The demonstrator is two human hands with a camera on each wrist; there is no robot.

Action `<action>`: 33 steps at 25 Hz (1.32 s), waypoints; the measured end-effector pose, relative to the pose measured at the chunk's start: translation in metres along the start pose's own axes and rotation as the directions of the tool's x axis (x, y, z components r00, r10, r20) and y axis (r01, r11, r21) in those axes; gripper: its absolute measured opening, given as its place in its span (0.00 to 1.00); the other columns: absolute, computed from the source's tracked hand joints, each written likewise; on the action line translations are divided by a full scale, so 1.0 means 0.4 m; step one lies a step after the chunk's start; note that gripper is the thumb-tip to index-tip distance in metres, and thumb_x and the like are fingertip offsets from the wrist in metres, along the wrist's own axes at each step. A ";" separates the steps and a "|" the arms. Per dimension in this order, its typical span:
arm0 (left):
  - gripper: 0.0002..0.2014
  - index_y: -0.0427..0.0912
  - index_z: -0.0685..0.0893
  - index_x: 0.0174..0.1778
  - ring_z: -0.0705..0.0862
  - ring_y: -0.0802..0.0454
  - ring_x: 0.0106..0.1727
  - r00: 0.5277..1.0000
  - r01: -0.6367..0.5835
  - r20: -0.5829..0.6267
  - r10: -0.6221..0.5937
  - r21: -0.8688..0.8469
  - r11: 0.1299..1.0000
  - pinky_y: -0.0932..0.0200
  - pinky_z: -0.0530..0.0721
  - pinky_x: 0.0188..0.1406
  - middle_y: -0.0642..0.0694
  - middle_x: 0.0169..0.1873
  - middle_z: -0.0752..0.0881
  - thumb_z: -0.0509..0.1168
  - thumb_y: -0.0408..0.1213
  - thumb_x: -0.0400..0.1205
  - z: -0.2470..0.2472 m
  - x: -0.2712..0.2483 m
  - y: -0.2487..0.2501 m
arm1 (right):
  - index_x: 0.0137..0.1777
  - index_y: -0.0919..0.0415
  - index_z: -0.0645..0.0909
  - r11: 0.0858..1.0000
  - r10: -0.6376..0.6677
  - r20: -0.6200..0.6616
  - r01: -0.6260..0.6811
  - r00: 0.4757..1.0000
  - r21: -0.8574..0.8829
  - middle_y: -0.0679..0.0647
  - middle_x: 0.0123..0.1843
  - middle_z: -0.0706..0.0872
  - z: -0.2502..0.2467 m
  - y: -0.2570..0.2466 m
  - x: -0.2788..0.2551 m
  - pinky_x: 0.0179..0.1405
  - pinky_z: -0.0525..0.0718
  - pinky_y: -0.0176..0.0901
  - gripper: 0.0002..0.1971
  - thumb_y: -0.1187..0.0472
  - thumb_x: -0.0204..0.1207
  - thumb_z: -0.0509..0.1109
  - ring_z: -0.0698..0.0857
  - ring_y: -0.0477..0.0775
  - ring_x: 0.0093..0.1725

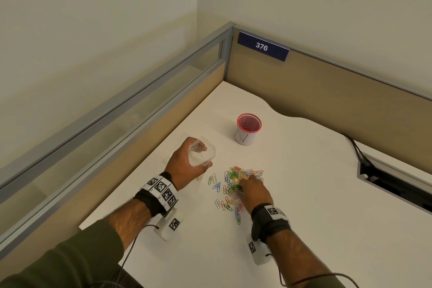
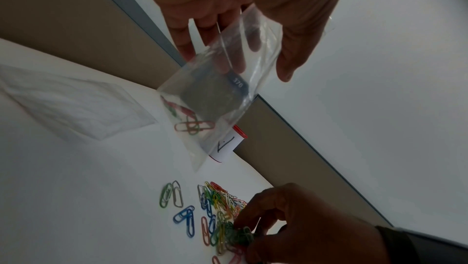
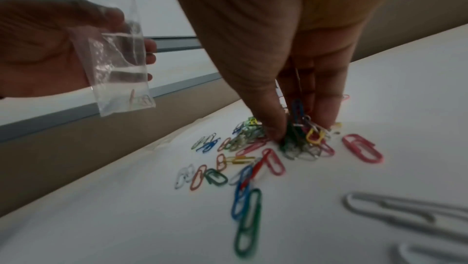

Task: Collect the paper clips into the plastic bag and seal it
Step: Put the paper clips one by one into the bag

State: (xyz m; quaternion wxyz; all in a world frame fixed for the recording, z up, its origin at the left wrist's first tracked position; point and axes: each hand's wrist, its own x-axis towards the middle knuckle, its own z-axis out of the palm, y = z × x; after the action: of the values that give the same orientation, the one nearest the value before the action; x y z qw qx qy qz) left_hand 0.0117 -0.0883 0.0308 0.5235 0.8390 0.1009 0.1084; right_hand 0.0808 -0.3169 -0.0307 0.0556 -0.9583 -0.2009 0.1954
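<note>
A small clear plastic bag [image 1: 201,152] hangs above the white desk, its mouth held wide by my left hand [image 1: 187,159], fingers curled round the top. The left wrist view shows the bag [image 2: 215,92] with a few red and green clips at its bottom. Coloured paper clips [image 1: 233,184] lie scattered on the desk to the right of the bag. My right hand [image 1: 253,190] is down on the pile, thumb and fingers pinching a bunch of clips [image 3: 298,128]. The right wrist view also shows the bag [image 3: 119,64] up to the left.
A red mesh cup [image 1: 248,128] with a white paper wrap stands behind the clips. Partition walls [image 1: 327,91] close the desk at the back and left. A cable slot [image 1: 392,177] opens in the desk at right. A second clear bag [image 2: 76,104] lies flat on the desk.
</note>
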 end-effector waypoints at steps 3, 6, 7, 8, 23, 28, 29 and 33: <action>0.22 0.47 0.78 0.56 0.82 0.65 0.60 1.000 0.006 0.013 -0.006 0.001 1.000 0.76 0.72 0.56 0.58 0.52 0.85 0.80 0.38 0.72 0.004 -0.001 0.003 | 0.58 0.61 0.81 1.000 -0.009 -0.043 0.009 0.999 -0.004 0.60 0.63 0.81 -0.005 -0.001 0.003 0.60 0.83 0.50 0.11 0.67 0.79 0.62 0.82 0.61 0.60; 0.22 0.47 0.77 0.57 0.82 0.63 0.60 1.000 0.009 0.025 -0.009 0.004 1.000 0.75 0.72 0.56 0.59 0.52 0.84 0.80 0.39 0.72 0.010 0.003 0.005 | 0.53 0.63 0.83 0.996 0.062 -0.064 -0.057 0.996 0.075 0.60 0.56 0.86 -0.030 0.014 0.010 0.55 0.81 0.46 0.08 0.66 0.79 0.63 0.85 0.61 0.55; 0.22 0.47 0.77 0.57 0.82 0.62 0.60 1.000 0.010 0.030 -0.011 0.006 1.000 0.75 0.72 0.56 0.59 0.52 0.84 0.80 0.39 0.72 0.012 0.004 0.005 | 0.50 0.63 0.84 0.990 0.088 -0.076 -0.078 0.993 0.116 0.60 0.53 0.87 -0.039 0.021 0.011 0.53 0.82 0.46 0.07 0.66 0.78 0.64 0.86 0.60 0.53; 0.22 0.47 0.77 0.57 0.82 0.61 0.60 0.999 0.012 0.033 -0.012 0.006 1.000 0.74 0.72 0.57 0.59 0.52 0.84 0.80 0.39 0.72 0.015 0.006 0.005 | 0.48 0.62 0.85 0.983 0.105 -0.084 -0.091 0.991 0.162 0.59 0.51 0.88 -0.048 0.028 0.011 0.51 0.82 0.46 0.06 0.65 0.77 0.66 0.86 0.60 0.51; 0.22 0.48 0.76 0.57 0.83 0.55 0.61 0.997 0.000 0.083 -0.001 0.010 1.000 0.64 0.74 0.62 0.54 0.53 0.84 0.79 0.40 0.73 0.069 0.031 0.020 | 0.39 0.64 0.87 0.718 0.218 -0.162 -0.045 0.962 0.694 0.59 0.34 0.90 -0.195 0.053 -0.027 0.45 0.91 0.54 0.02 0.69 0.71 0.76 0.90 0.61 0.37; 0.22 0.49 0.76 0.57 0.83 0.54 0.61 0.996 -0.010 0.092 0.009 0.013 1.000 0.61 0.77 0.64 0.53 0.54 0.85 0.79 0.39 0.72 0.078 0.037 0.021 | 0.43 0.66 0.88 0.575 0.152 -0.270 0.137 0.951 0.807 0.59 0.37 0.91 -0.327 -0.017 -0.075 0.39 0.89 0.36 0.01 0.69 0.73 0.76 0.90 0.54 0.35; 0.22 0.48 0.76 0.57 0.83 0.54 0.61 0.996 -0.014 0.093 0.013 0.013 1.000 0.59 0.77 0.64 0.53 0.54 0.85 0.79 0.40 0.72 0.081 0.038 0.021 | 0.45 0.66 0.88 0.558 0.131 -0.294 0.175 0.947 0.811 0.58 0.37 0.91 -0.354 -0.036 -0.083 0.38 0.89 0.33 0.02 0.68 0.73 0.76 0.90 0.52 0.35; 0.24 0.48 0.76 0.59 0.83 0.52 0.62 0.994 -0.034 0.101 0.032 0.013 0.999 0.56 0.80 0.65 0.53 0.54 0.85 0.79 0.41 0.72 0.090 0.038 0.029 | 0.47 0.62 0.89 0.576 0.028 -0.321 0.247 0.947 0.779 0.54 0.40 0.91 -0.410 -0.122 -0.099 0.42 0.90 0.35 0.04 0.66 0.74 0.76 0.91 0.50 0.38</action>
State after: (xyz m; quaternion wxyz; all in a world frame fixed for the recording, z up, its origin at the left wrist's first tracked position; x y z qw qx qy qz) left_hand 0.0372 -0.1200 0.0268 0.5199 0.8488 0.0615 0.0739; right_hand 0.0949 -0.2931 0.1426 0.5281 -0.8300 -0.1381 0.1147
